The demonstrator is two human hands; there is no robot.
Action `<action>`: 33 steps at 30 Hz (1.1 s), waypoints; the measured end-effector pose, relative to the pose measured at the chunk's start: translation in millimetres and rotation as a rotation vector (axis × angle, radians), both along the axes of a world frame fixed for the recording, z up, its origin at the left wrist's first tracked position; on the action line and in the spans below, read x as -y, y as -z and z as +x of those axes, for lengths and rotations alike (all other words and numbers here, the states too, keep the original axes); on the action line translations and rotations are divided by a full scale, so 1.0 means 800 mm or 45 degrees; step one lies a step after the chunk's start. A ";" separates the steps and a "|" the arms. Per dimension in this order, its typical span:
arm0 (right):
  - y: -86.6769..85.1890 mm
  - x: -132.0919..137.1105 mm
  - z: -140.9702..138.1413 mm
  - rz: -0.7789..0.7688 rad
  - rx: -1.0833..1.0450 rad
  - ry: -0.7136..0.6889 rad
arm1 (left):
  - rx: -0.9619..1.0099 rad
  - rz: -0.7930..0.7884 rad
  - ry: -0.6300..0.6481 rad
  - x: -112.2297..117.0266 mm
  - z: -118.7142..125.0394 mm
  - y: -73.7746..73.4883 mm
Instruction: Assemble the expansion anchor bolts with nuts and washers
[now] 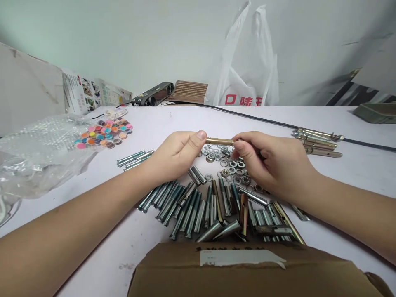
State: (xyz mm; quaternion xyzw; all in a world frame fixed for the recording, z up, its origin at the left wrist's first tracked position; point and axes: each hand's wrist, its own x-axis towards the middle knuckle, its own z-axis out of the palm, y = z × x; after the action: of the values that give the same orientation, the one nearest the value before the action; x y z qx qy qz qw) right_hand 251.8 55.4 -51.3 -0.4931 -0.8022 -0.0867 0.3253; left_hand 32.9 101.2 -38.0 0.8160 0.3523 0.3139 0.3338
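Fingertips [201,135] of left hand [177,156] and right hand [272,165] pinch both ends of the bolt [220,141], just over the washers [231,167]; box [247,274] contents hidden tbh.

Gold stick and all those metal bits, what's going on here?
A person holds the gold stick level between both hands: the left hand pinches one end, and the right hand grips the other. Just below lies a heap of washers and nuts. Nearer the camera, a pile of silver bolts and sleeves lies on the white table. A few more gold-coloured bolts lie off to the right, and a cardboard box sits at the near edge.
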 end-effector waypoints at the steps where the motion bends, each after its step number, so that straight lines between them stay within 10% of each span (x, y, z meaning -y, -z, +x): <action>1: -0.002 0.000 -0.001 -0.107 -0.056 0.001 | -0.070 0.103 -0.016 0.002 0.000 -0.002; 8: -0.019 0.004 -0.004 -0.372 -0.198 -0.093 | -0.168 0.481 0.039 0.007 0.000 -0.010; 14: -0.018 0.005 0.004 -0.330 -0.266 -0.221 | -0.104 0.086 -0.011 0.006 0.000 -0.002; 22: -0.004 -0.001 0.016 0.379 0.272 -0.027 | 0.223 -0.501 0.227 -0.001 0.004 0.005; 27: -0.009 0.004 0.010 -0.142 -0.014 -0.110 | -0.150 0.046 0.053 0.009 0.002 -0.007; 33: -0.023 0.004 -0.009 -1.224 -0.740 0.041 | -0.320 1.098 0.269 -0.009 -0.004 0.001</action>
State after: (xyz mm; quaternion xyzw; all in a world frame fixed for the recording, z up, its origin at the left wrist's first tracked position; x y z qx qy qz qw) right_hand 244.8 52.2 -33.1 -0.6016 -0.6213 0.4231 0.2702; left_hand 29.6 108.1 -38.5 0.9436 0.1421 0.2946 -0.0514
